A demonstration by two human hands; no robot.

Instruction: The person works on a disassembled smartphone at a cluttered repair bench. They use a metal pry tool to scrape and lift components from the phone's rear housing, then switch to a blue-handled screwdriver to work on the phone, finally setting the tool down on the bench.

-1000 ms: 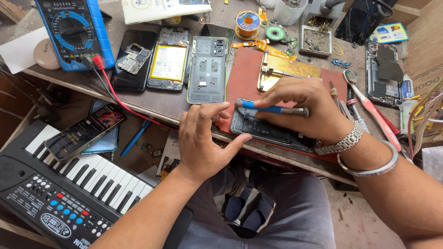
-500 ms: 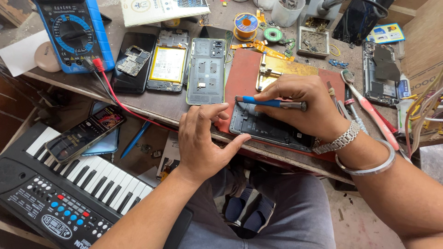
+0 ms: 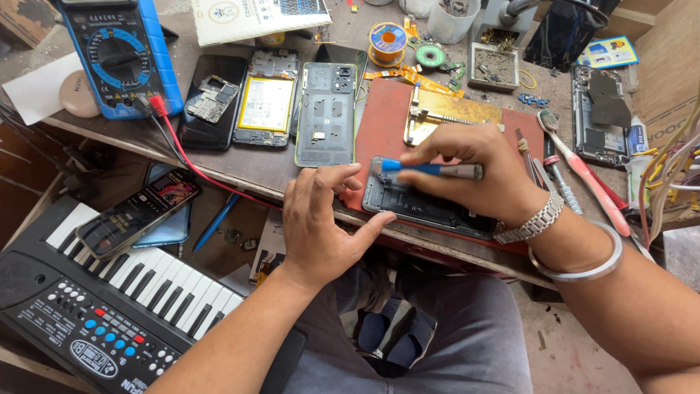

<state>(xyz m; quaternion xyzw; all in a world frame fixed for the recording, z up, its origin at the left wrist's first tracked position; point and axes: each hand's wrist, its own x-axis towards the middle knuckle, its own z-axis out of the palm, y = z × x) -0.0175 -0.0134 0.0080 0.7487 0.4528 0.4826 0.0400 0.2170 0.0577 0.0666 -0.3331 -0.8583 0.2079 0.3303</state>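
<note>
Three opened phones point(image 3: 266, 98) lie beside the red mat point(image 3: 379, 128).

Opened dark phone point(image 3: 430, 208) flat on red mat; blue-tipped screwdriver point(image 3: 430, 169) lying across it.

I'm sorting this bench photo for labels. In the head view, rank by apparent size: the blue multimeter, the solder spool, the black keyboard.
1. black keyboard, though it lies nearer the camera
2. blue multimeter
3. solder spool
</note>
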